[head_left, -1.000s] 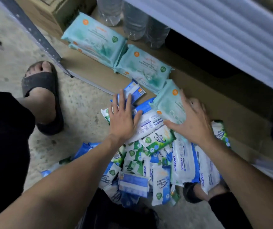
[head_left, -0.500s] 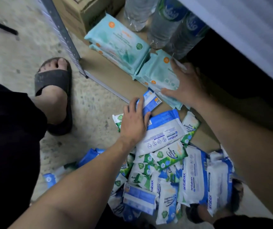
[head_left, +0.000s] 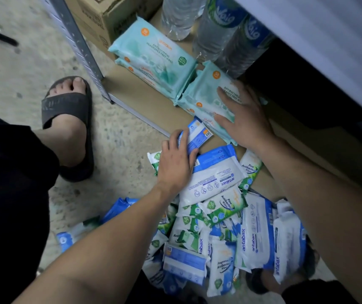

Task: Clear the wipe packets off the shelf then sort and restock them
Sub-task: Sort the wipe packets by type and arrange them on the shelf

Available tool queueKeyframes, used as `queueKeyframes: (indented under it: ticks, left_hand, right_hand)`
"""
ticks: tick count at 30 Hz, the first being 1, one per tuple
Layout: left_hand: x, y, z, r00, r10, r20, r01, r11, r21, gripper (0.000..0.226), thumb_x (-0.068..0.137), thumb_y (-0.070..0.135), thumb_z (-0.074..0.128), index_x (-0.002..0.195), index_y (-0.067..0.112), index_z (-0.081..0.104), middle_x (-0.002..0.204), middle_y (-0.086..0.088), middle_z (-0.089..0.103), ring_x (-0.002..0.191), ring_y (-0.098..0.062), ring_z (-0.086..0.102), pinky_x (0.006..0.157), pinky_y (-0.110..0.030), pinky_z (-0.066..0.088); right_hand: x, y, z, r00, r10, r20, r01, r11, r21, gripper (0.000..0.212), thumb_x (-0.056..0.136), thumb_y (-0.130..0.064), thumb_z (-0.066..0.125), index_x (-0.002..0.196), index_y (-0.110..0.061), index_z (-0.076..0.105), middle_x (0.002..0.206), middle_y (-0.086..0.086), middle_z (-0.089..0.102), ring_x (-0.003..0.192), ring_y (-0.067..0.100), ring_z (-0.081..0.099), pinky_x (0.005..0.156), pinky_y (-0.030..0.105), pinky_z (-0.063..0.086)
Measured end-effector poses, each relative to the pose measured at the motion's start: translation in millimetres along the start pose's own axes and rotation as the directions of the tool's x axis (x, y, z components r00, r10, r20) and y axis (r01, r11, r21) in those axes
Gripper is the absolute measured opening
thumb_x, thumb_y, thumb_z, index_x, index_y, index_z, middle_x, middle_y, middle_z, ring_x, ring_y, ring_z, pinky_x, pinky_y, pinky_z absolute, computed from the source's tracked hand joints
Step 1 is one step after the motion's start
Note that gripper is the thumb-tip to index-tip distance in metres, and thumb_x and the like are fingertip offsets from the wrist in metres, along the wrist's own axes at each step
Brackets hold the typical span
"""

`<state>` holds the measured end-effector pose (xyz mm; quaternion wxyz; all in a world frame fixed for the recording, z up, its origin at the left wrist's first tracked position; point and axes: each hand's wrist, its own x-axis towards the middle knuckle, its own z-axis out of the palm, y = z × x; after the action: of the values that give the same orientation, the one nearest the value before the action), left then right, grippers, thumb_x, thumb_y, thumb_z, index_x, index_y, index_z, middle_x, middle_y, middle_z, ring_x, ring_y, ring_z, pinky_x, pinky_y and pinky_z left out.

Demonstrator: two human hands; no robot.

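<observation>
At shelf [head_left: 145,102] front, left grip [head_left: 175,165] clamps small blue packet [head_left: 198,134], right grip [head_left: 241,119] lies spread on teal packs [head_left: 204,91]; probably best dragged off squarely.

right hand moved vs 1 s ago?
Yes. The right hand left the loose pile and went toward the water bottles; it now lies flat on the teal pack stack beside them.
</observation>
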<state>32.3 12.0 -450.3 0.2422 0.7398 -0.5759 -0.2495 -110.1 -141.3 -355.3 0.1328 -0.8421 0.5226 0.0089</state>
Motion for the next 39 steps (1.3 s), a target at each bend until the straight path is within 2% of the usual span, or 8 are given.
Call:
queueKeyframes:
  ticks: [5, 11, 21, 24, 28, 34, 36, 39]
  left_hand:
    - [0, -1, -2, 0.999, 0.004, 0.032, -0.005, 1.000, 0.019, 0.058, 0.105, 0.046, 0.040, 0.152, 0.012, 0.033, 0.148, -0.009, 0.037, 0.110, -0.029, 0.042, 0.097, -0.042, 0.045]
    - [0, 1, -5, 0.998, 0.005, 0.063, -0.007, 1.000, 0.030, 0.059, 0.105, 0.045, 0.041, 0.153, 0.012, 0.031, 0.149, -0.010, 0.036, 0.108, -0.030, 0.043, 0.095, -0.043, 0.046]
    - [1, -1, -9, 0.996, 0.017, 0.087, -0.021, 0.999, 0.046, 0.062, 0.105, 0.047, 0.040, 0.154, 0.013, 0.030, 0.151, -0.009, 0.035, 0.111, -0.030, 0.043, 0.095, -0.041, 0.045]
    - [2, 2, -11, 0.996, -0.009, 0.094, -0.004, 0.991, 0.133, 0.062, 0.104, 0.050, 0.039, 0.154, 0.014, 0.031, 0.152, -0.008, 0.035, 0.116, -0.031, 0.043, 0.096, -0.042, 0.042]
    - [-2, 16, -12, 0.998, -0.043, 0.040, 0.032, 0.973, 0.227, 0.061, 0.097, 0.050, 0.049, 0.146, 0.014, 0.043, 0.154, -0.009, 0.039, 0.134, -0.039, 0.038, 0.107, -0.053, 0.033]
    - [-21, 52, -11, 0.974, 0.182, 0.138, -0.211, 0.948, 0.237, 0.056, 0.097, 0.048, 0.047, 0.143, 0.017, 0.046, 0.150, -0.009, 0.042, 0.132, -0.037, 0.039, 0.106, -0.051, 0.034]
    - [-30, 62, -8, 0.947, 0.256, 0.195, -0.297, 0.929, 0.222, 0.052, 0.098, 0.048, 0.044, 0.139, 0.017, 0.049, 0.145, -0.009, 0.046, 0.127, -0.036, 0.041, 0.102, -0.050, 0.036]
    - [-43, 74, -1, 0.889, 0.379, 0.258, -0.432, 0.881, 0.193, 0.046, 0.099, 0.045, 0.045, 0.133, 0.016, 0.055, 0.137, -0.005, 0.054, 0.122, -0.033, 0.048, 0.098, -0.048, 0.039]
  right_hand:
    - [-1, -7, 2, 0.999, 0.024, 0.021, -0.022, 0.993, -0.119, 0.063, 0.093, -0.049, 0.060, 0.151, -0.034, 0.040, 0.164, 0.008, 0.021, 0.147, 0.035, 0.023, 0.114, 0.050, 0.034]
    - [-6, -15, 0, 0.994, 0.083, 0.076, -0.072, 0.988, -0.138, 0.063, 0.097, -0.051, 0.055, 0.154, -0.039, 0.032, 0.167, 0.003, 0.009, 0.150, 0.034, 0.015, 0.116, 0.051, 0.029]
    - [-14, -17, 5, 0.980, 0.104, 0.168, -0.070, 0.978, -0.197, 0.064, 0.104, -0.051, 0.036, 0.159, -0.039, 0.005, 0.167, 0.008, -0.013, 0.153, 0.035, -0.005, 0.123, 0.052, 0.009]
    - [-15, -16, 1, 0.981, 0.087, 0.175, -0.058, 0.985, -0.163, 0.065, 0.102, -0.052, 0.040, 0.159, -0.037, 0.011, 0.168, 0.006, -0.010, 0.154, 0.034, -0.004, 0.122, 0.054, 0.012]
    - [-47, -7, -4, 0.974, 0.167, 0.154, -0.161, 0.986, -0.047, 0.067, 0.099, -0.049, 0.051, 0.158, -0.031, 0.025, 0.168, 0.011, 0.006, 0.153, 0.036, 0.006, 0.121, 0.054, 0.019]
    - [-153, 21, -14, 0.912, 0.382, 0.152, -0.385, 0.923, -0.012, 0.064, 0.100, -0.047, 0.047, 0.158, -0.029, 0.027, 0.163, 0.013, 0.024, 0.148, 0.036, 0.020, 0.118, 0.050, 0.028]
    - [-191, 32, -16, 0.880, 0.452, 0.144, -0.457, 0.889, 0.004, 0.066, 0.096, -0.049, 0.042, 0.157, -0.028, 0.029, 0.161, 0.014, 0.030, 0.144, 0.038, 0.026, 0.116, 0.050, 0.031]
    - [-241, 49, -15, 0.813, 0.568, 0.128, -0.575, 0.817, 0.026, 0.062, 0.099, -0.042, 0.050, 0.156, -0.028, 0.032, 0.158, 0.012, 0.035, 0.140, 0.037, 0.031, 0.114, 0.043, 0.031]
